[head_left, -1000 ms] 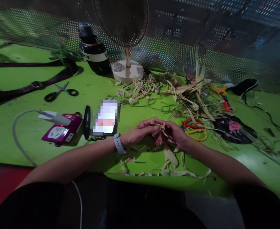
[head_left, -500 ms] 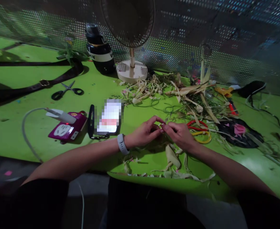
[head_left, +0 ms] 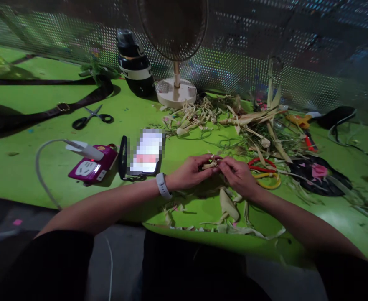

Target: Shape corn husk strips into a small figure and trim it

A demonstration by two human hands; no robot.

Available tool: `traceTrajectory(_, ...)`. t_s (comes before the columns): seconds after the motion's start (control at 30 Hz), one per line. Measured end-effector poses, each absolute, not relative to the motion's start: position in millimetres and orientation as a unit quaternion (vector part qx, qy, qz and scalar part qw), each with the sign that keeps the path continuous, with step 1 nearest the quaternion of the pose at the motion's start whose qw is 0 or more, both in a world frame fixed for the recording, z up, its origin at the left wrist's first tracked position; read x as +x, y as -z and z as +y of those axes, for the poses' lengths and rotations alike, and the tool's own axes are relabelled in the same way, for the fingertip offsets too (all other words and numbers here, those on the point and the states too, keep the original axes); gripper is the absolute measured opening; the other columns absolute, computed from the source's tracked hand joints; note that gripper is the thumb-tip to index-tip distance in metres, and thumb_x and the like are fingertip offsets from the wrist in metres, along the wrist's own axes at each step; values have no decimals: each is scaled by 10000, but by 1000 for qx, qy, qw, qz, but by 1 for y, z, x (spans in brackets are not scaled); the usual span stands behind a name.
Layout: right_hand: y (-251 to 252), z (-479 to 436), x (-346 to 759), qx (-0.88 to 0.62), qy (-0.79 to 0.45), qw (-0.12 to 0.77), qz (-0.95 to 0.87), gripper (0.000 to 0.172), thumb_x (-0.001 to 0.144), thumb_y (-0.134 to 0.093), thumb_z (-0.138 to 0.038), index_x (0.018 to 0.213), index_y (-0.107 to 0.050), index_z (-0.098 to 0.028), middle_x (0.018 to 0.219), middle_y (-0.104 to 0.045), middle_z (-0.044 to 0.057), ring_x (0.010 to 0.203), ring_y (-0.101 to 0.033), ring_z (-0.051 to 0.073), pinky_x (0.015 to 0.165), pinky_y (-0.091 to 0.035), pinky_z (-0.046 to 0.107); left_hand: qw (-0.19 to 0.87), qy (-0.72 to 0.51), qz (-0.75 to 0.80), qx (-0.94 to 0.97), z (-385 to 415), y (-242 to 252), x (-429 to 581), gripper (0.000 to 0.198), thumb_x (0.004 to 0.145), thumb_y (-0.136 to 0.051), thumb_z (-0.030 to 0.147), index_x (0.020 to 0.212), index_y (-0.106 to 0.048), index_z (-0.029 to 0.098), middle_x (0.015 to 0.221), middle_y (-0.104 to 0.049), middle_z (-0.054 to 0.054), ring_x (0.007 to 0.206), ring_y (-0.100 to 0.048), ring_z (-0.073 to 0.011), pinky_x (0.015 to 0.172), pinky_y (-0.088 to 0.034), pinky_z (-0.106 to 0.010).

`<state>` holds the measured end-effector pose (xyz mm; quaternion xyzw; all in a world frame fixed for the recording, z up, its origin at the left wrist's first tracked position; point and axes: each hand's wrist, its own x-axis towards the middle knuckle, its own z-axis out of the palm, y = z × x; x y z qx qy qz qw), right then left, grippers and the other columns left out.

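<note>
Two hands meet just off centre, toward four o'clock: left hand (head_left: 188, 173), fingers (head_left: 202, 159) clamped on a husk (head_left: 209, 166); right hand (head_left: 238, 175) pinching its end, seemingly shaping it, which calls for steadiness.

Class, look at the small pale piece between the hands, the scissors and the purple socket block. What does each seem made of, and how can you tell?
Pale piece: perhaps dried husk, matt; its tan colour resembles the dry strips.
Scissors: blades probably metal, from their grey sheen; dark handles likely plastic.
Socket block: probably hard, glossy plastic, judging by its shine.
</note>
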<state>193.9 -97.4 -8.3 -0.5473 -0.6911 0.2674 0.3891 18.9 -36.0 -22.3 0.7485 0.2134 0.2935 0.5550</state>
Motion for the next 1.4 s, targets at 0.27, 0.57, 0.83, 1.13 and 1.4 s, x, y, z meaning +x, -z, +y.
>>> traceTrajectory(0.27,9,-98,194,-561,-307,410,-650,255,869,-558,-351,676,-574,-186,604,-496,-27,568,-431,106,562,-326,242,690,-191,217,664,-35,13,15,359,848,-598,434,999,-611,109,727,-630,-16,587,-570,-94,534,-441,-189)
traceTrajectory(0.57,5,-94,194,-553,-421,407,-593,271,832,-553,-361,624,-488,-201,523,-421,-57,486,-369,88,483,-304,226,748,-162,218,605,-34,11,12,356,800,-666,435,960,-621,120,646,-623,-1,551,-579,-100,528,-458,-207)
traceTrajectory(0.83,-1,-93,202,-518,-482,364,-606,369,840,-542,-430,568,-532,-180,518,-469,-39,479,-405,76,454,-308,210,798,-34,181,574,-36,8,14,287,790,-700,354,927,-620,114,604,-616,9,518,-578,-83,536,-489,-210)
traceTrajectory(1.13,1,-92,198,-570,-443,449,-527,365,813,-522,-357,481,-508,-205,365,-395,-63,301,-324,61,336,-242,221,810,-223,222,495,-33,21,20,338,806,-690,347,1076,-596,167,846,-682,-19,729,-654,-103,676,-516,-217)
traceTrajectory(1.4,2,-96,194,-547,-485,403,-550,326,835,-474,-364,559,-517,-198,414,-424,-60,357,-388,70,384,-314,208,760,-232,224,564,-32,19,19,257,855,-614,400,892,-561,151,668,-524,44,541,-490,-54,541,-445,-177)
